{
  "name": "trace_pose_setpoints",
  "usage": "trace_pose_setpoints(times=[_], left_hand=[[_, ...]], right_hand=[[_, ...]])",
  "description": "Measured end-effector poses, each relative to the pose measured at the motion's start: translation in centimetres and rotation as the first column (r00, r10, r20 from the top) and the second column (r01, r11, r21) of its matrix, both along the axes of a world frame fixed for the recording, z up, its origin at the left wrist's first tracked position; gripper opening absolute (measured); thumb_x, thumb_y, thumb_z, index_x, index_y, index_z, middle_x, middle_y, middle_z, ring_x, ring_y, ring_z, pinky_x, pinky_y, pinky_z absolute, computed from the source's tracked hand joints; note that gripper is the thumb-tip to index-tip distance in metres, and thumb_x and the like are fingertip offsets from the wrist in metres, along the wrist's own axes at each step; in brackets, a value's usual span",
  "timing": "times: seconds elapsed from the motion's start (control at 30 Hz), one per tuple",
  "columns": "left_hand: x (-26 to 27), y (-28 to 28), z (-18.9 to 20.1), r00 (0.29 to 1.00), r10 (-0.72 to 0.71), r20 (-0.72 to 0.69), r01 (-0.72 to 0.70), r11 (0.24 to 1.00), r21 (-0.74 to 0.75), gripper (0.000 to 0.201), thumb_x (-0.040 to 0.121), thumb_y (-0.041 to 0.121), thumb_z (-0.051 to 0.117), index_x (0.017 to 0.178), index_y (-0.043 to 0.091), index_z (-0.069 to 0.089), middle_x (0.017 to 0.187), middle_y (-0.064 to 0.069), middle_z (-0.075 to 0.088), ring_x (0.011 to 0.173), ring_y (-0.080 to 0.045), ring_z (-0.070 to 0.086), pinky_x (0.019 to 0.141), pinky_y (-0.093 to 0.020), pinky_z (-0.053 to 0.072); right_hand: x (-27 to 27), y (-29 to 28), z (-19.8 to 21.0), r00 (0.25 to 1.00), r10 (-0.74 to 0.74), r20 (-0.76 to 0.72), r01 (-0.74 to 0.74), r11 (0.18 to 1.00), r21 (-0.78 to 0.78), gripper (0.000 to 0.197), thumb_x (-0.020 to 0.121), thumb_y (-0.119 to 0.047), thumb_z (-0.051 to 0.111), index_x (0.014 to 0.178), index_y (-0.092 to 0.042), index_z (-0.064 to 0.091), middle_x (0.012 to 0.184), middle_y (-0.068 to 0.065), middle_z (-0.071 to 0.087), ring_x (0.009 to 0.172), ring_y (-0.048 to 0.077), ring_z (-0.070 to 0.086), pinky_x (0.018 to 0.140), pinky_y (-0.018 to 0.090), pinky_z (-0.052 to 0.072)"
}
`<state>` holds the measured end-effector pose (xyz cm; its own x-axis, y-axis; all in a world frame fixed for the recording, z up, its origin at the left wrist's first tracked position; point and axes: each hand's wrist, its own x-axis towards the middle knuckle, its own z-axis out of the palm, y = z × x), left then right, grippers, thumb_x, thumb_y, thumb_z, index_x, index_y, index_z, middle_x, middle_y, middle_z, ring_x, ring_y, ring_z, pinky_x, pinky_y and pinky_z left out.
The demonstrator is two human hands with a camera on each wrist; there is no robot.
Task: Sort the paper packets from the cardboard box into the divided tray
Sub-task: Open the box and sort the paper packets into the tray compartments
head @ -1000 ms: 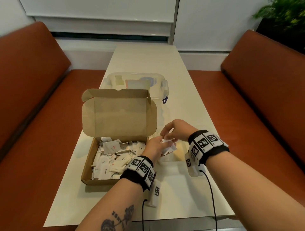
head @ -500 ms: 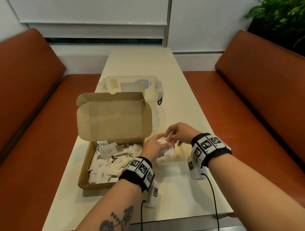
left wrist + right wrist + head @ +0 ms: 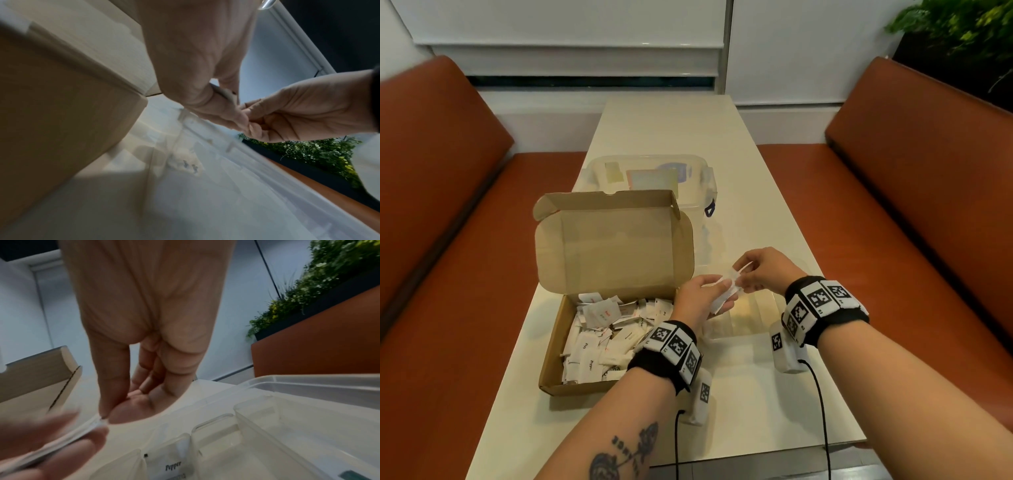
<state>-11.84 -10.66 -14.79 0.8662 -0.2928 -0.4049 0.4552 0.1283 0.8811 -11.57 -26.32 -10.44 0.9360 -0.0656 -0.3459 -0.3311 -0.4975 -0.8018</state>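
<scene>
The open cardboard box (image 3: 551,387) holds a heap of white paper packets (image 3: 602,342). To its right lies the clear divided tray (image 3: 753,322), and its compartments (image 3: 257,426) show in the right wrist view; one holds a packet marked Pepper (image 3: 172,467). Just above the tray's left end, my left hand (image 3: 717,296) grips a small stack of packets (image 3: 727,298). My right hand (image 3: 741,277) pinches the edge of the top packet (image 3: 100,421) between thumb and forefinger. The left hand's fingers (image 3: 51,443) are blurred there.
A clear lidded plastic container (image 3: 650,178) stands behind the box's raised lid (image 3: 616,246). Orange benches (image 3: 911,205) run along both sides of the narrow table (image 3: 756,411). A plant (image 3: 962,31) is at the far right.
Both hands have stayed together over the tray beside the box. The right hand's pinch on the top packet has risen slightly above the left hand.
</scene>
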Motion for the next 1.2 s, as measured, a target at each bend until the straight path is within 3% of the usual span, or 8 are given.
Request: trace_pose_setpoints(times=[0.17,0.3,0.4,0.53,0.8,0.93,1.03,1.2], left_hand=[[0.7,-0.1,-0.1,0.997,0.035,0.066,-0.039,0.997,0.069,0.012,0.084,-0.002,0.067,0.088,0.008,0.061,0.103,-0.018,0.063,0.085,-0.025,0.066,0.062,-0.023,0.059],[0.8,-0.3,-0.2,0.997,-0.029,0.069,0.021,0.993,0.117,0.012,0.084,0.003,0.069,0.092,0.007,0.062,0.106,-0.018,0.062,0.089,-0.024,0.066,0.067,-0.026,0.060],[0.8,-0.3,-0.3,0.996,0.000,0.086,-0.012,0.990,0.139,0.005,0.086,0.010,0.068,0.088,0.010,0.063,0.101,-0.014,0.063,0.090,-0.026,0.067,0.069,-0.027,0.060],[0.6,-0.1,-0.4,0.990,0.060,0.125,-0.076,0.989,0.128,0.006,0.087,0.010,0.066,0.089,0.015,0.065,0.100,-0.016,0.071,0.083,-0.024,0.069,0.081,-0.036,0.057],[0.2,0.1,-0.4,0.981,0.114,0.157,-0.136,0.981,0.136,0.021,0.091,0.002,0.054,0.084,0.016,0.067,0.095,-0.010,0.072,0.101,-0.026,0.066,0.097,-0.045,0.050],[0.3,0.4,-0.3,0.987,0.098,0.128,-0.114,0.985,0.129,0.025,0.091,-0.002,0.052,0.081,0.015,0.067,0.085,-0.007,0.071,0.097,-0.027,0.067,0.094,-0.042,0.052],[0.3,0.6,-0.1,0.989,0.087,0.119,-0.100,0.989,0.107,0.026,0.091,-0.005,0.050,0.082,0.013,0.066,0.083,-0.007,0.069,0.094,-0.028,0.067,0.089,-0.039,0.054],[0.2,0.9,0.0,0.996,0.063,0.055,-0.069,0.991,0.118,0.021,0.089,-0.010,0.050,0.083,0.005,0.063,0.081,-0.009,0.066,0.080,-0.022,0.066,0.083,-0.036,0.056]], right_hand=[[-0.4,-0.1,-0.1,0.999,0.001,-0.042,-0.001,1.000,0.004,0.026,0.078,0.000,0.072,0.102,-0.002,0.063,0.069,0.004,0.063,0.050,0.007,0.062,0.052,0.016,0.052],[0.0,0.4,0.1,0.993,0.106,0.055,-0.095,0.980,-0.176,0.017,0.082,-0.014,0.071,0.099,-0.012,0.070,0.076,-0.003,0.063,0.067,0.007,0.058,0.057,0.014,0.047],[0.5,0.6,0.2,0.990,0.115,0.077,-0.092,0.963,-0.255,0.005,0.082,-0.010,0.070,0.085,-0.012,0.073,0.077,0.000,0.067,0.066,0.006,0.057,0.058,0.014,0.043],[1.1,-0.2,-0.3,0.996,-0.004,0.089,0.036,0.932,-0.361,0.014,0.078,0.001,0.067,0.075,-0.012,0.068,0.069,-0.002,0.064,0.063,0.009,0.058,0.066,0.023,0.052],[2.0,0.8,-1.5,0.994,0.097,0.059,-0.052,0.855,-0.517,0.012,0.078,0.000,0.065,0.081,-0.011,0.068,0.075,-0.002,0.060,0.066,0.009,0.053,0.054,0.014,0.037],[2.4,1.6,-1.5,0.988,0.152,0.026,-0.109,0.806,-0.581,0.015,0.078,0.000,0.064,0.076,-0.014,0.066,0.077,0.000,0.062,0.075,0.017,0.058,0.069,0.027,0.048],[2.5,1.9,-1.6,0.983,0.183,-0.017,-0.154,0.771,-0.618,0.016,0.081,0.005,0.060,0.089,-0.007,0.068,0.093,0.008,0.067,0.088,0.024,0.063,0.083,0.034,0.055],[2.5,2.5,-1.3,0.964,0.230,-0.132,-0.254,0.661,-0.706,0.019,0.082,0.002,0.062,0.097,-0.007,0.068,0.106,0.010,0.066,0.099,0.026,0.062,0.084,0.030,0.051]])
